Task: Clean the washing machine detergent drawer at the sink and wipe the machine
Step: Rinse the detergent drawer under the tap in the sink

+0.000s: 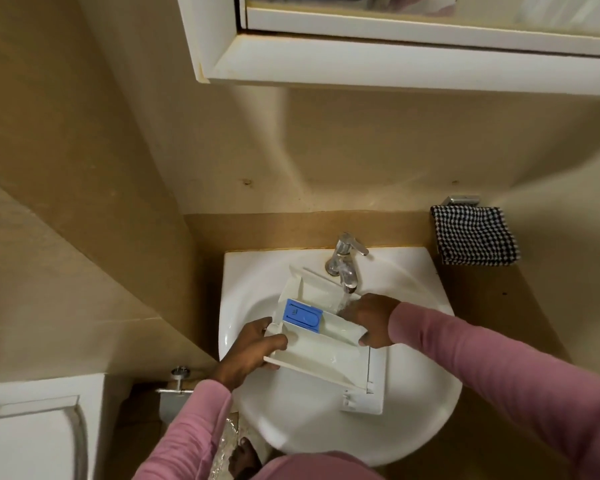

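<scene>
The detergent drawer (326, 344) is out of the machine and held over the sink (243, 271) between the two hands, its far end under the running tap (345, 265). The left hand (253, 348) clamps the corner nearest it, thumb on top and fingers beneath. The right hand (371, 320) curls over the side wall, its fingers inside where the water (345, 301) lands just beside them. The blue insert (302, 315) sits between the hands, closer to the left. I judge the rinse to be under way rather than finished: the insert is not out and no brush shows. Beyond the right hand hangs a checked cloth (475, 235). The machine is out of view, so I take wiping it as still to do.
</scene>
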